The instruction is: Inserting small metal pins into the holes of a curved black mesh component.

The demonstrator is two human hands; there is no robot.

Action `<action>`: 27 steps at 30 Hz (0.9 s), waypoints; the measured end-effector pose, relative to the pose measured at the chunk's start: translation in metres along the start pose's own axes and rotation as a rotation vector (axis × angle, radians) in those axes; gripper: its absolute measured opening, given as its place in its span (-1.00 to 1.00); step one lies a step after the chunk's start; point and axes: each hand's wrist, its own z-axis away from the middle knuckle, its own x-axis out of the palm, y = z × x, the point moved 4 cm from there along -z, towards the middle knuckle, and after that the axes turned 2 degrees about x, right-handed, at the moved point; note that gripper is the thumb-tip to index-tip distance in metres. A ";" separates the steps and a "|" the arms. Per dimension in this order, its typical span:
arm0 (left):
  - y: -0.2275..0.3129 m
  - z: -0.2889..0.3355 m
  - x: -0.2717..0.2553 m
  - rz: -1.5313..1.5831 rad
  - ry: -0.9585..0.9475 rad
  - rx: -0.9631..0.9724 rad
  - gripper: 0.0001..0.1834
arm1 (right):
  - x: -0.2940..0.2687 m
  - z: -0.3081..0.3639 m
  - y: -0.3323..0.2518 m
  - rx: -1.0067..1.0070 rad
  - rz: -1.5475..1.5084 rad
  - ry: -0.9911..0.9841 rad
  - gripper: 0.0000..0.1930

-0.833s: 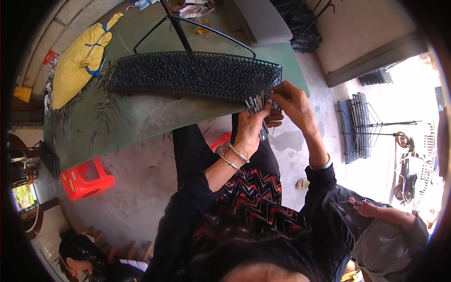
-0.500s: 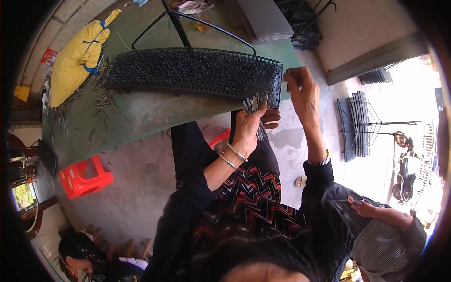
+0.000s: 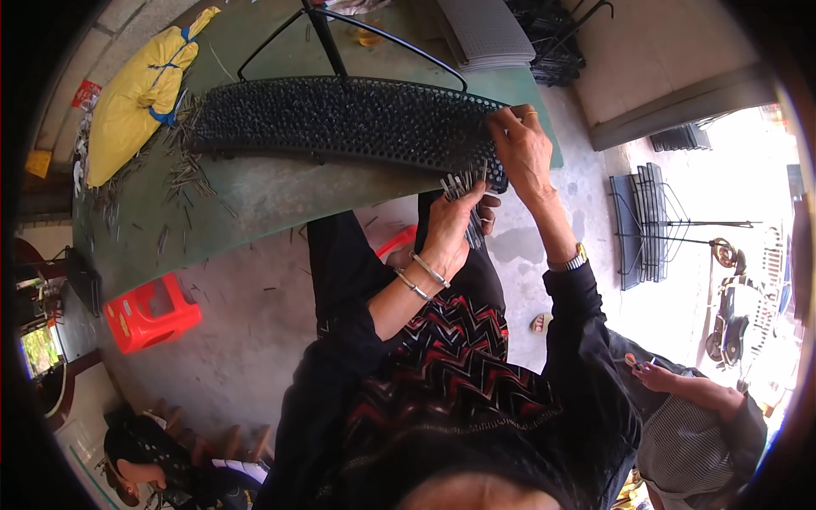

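Note:
A long, slightly curved black perforated panel (image 3: 323,119) lies on the green table, its holes crowded with dark stubs over most of its length. My left hand (image 3: 448,225) is closed round a bundle of thin grey sticks (image 3: 463,187), just below the panel's right end. Bangles circle that wrist. My right hand (image 3: 523,157) is at the panel's right end, its fingertips pinched together against the holes. Whatever sits between those fingertips is too small to make out.
Loose thin sticks (image 3: 194,174) lie at the panel's left end, beside a yellow sack (image 3: 136,110). A black metal frame (image 3: 327,47) rises behind the panel. Flat grey perforated sheets (image 3: 484,34) are stacked behind. A red stool (image 3: 153,314) stands left; another person (image 3: 697,425) is at lower right.
My right hand has moved left and slightly up onto the panel's right end, from just beside it. My left hand keeps its bundle in nearly the same place.

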 end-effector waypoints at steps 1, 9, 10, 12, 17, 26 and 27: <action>0.001 0.000 0.000 0.002 0.001 0.000 -0.83 | -0.006 0.002 -0.004 -0.001 0.000 -0.002 -0.85; 0.001 -0.003 0.004 -0.004 -0.049 0.070 -0.81 | -0.033 0.025 -0.006 0.349 -0.481 -0.487 -0.84; -0.001 -0.004 0.005 -0.007 -0.053 0.068 -0.81 | -0.034 0.024 0.000 0.382 -0.548 -0.416 -0.85; -0.003 -0.006 0.004 -0.012 -0.048 0.070 -0.80 | -0.041 0.019 0.006 0.406 -0.552 -0.180 -0.89; -0.003 -0.005 0.008 -0.047 -0.065 0.022 -0.78 | -0.033 -0.001 0.011 0.264 -0.404 0.090 -0.89; 0.002 -0.002 0.009 0.031 -0.107 0.000 -0.83 | -0.004 -0.002 0.011 0.083 -0.145 0.013 -0.88; 0.003 -0.002 0.009 0.027 -0.110 0.013 -0.84 | -0.002 0.000 0.008 0.077 -0.032 -0.019 -0.86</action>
